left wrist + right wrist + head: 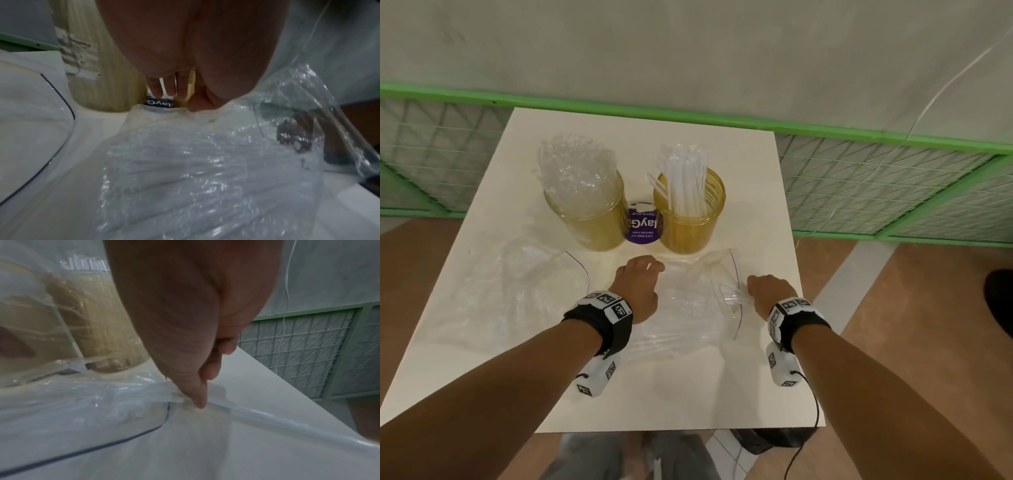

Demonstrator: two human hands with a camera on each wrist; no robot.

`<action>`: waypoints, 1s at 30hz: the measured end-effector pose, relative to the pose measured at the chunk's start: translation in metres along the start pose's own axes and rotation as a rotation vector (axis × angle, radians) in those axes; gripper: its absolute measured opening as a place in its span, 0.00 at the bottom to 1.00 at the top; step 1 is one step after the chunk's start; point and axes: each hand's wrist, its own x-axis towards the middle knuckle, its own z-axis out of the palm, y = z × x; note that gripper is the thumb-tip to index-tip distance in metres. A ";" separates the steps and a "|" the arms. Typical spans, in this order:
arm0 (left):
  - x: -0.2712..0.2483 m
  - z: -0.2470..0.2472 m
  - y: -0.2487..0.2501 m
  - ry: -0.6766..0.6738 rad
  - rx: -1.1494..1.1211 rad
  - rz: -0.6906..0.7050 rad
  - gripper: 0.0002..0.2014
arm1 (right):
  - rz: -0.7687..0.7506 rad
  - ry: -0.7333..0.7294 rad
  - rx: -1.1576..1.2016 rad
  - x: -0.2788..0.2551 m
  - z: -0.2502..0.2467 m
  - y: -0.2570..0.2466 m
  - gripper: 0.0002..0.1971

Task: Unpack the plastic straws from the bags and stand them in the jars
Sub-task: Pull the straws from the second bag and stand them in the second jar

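A clear zip bag (688,318) holding clear straws (205,162) lies near the table's front, between my hands. My left hand (643,277) grips its far left edge, the thumb (197,104) pressed onto the plastic. My right hand (753,294) pinches the bag's right edge by the zip strip (257,417), thumb tip (200,400) on the plastic. Behind the bag stand two amber jars: the left jar (592,222) is packed with clear straws, and the right jar (688,226) holds white straws (686,181).
A second clear bag (517,291) lies flat on the left of the white table (756,205). Between the jars stands a purple printed item (642,224). A green mesh fence (893,192) runs behind the table. The table's right edge is close to my right hand.
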 end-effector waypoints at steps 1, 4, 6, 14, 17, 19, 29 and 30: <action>-0.001 0.004 0.000 -0.038 0.037 -0.008 0.31 | -0.006 -0.011 0.014 -0.002 -0.004 -0.001 0.15; -0.003 0.012 0.005 -0.097 0.050 -0.069 0.30 | -0.041 -0.018 0.063 -0.002 -0.012 -0.003 0.15; -0.003 0.015 0.006 -0.127 -0.029 -0.081 0.28 | -0.100 0.009 0.188 -0.001 -0.018 -0.011 0.12; -0.001 0.016 -0.006 -0.140 -0.176 0.012 0.28 | -0.150 0.001 0.434 0.021 0.001 -0.047 0.29; -0.003 0.016 -0.009 -0.149 -0.144 0.029 0.31 | -0.107 -0.056 0.431 0.036 0.017 -0.050 0.46; -0.003 0.018 -0.009 -0.158 -0.102 0.047 0.37 | -0.096 -0.048 0.445 0.040 0.019 -0.051 0.42; -0.006 0.027 -0.010 -0.158 -0.054 0.102 0.47 | 0.029 -0.128 0.462 0.045 0.020 -0.057 0.27; -0.007 0.027 -0.010 -0.154 -0.048 0.102 0.47 | 0.039 -0.094 0.467 0.047 0.022 -0.056 0.26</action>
